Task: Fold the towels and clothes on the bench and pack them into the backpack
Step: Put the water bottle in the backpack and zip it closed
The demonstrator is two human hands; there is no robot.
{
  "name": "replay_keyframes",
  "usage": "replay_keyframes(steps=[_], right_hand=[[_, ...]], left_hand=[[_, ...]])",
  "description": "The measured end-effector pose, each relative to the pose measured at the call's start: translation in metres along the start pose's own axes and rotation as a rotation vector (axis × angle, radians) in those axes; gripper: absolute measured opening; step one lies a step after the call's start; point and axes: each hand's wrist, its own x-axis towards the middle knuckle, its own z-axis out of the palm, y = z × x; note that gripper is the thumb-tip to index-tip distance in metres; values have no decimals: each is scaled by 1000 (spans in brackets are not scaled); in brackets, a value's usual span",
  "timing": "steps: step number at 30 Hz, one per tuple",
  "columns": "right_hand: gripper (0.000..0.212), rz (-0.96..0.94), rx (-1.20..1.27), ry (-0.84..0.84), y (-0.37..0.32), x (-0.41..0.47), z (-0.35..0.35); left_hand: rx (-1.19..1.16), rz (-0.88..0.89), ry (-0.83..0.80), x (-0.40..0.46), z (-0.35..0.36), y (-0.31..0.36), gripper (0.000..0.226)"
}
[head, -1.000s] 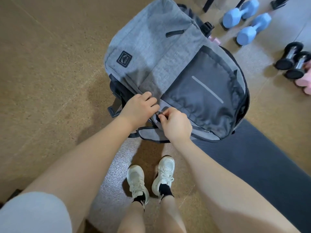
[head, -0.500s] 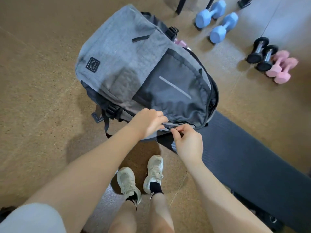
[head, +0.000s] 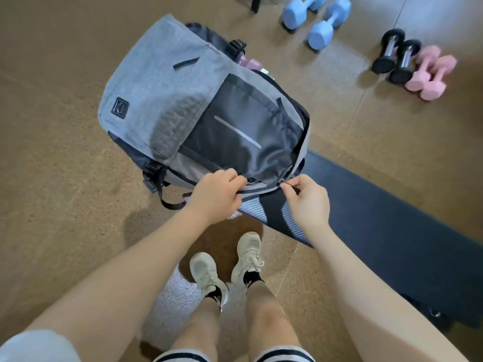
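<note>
The grey backpack [head: 167, 100] lies on its back across the near end of a dark padded bench [head: 366, 205], its top flap toward eleven o'clock and its lower edge hanging toward the person's feet. The dark inner panel [head: 235, 131] with a pale stripe is exposed, and the zip track runs round its rim at the three to five o'clock side.

The left hand [head: 214, 197] grips the bag's near rim at about six o'clock, fingers [head: 232, 178] curled over the fabric edge so their tips are hidden inside the fold. The right hand [head: 308, 199], at about five o'clock of the bag, pinches a small zip pull [head: 283, 182] between thumb and forefinger; the pull itself is tiny and hard to make out, and the other fingers are tucked into the palm.

Something pink [head: 248, 63] pokes out behind the bag at twelve o'clock, mostly covered, so I cannot tell what it is. What is inside the backpack is not visible.

Across the floor [head: 52, 178] at one to two o'clock sit two blue dumbbells [head: 317, 22], two black ones [head: 397, 56] and two pink ones [head: 431, 74]. White trainers [head: 227, 267] stand at six o'clock; the bench's far end runs out of view at four o'clock.
</note>
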Motion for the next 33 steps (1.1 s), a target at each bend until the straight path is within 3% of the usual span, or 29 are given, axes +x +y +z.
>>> replay_keyframes(steps=[6,10,14,19,24,29,33], right_hand=[[16,-240,-32,-69,4,9,-40],[16,-330,-198,-178,8,40,-52],[14,-220,-156,-131,9,81,-63],[21,-200,-185,-165,-13,125,-78],[21,-425,-161,-338,-25,123,-102],[11,-395,-48,-493,-18,122,-110],[7,-436,-30,-503,-31,135,-115]], left_hand=[[65,-1,-71,54,-15,55,37],[141,-92,-269,79,-23,68,29],[88,-99,-307,81,-32,69,19],[-12,-173,-302,67,-49,60,38],[100,-461,-436,59,-70,69,31],[-47,-452,-161,108,-52,96,51],[-158,-566,-34,147,-44,100,28]])
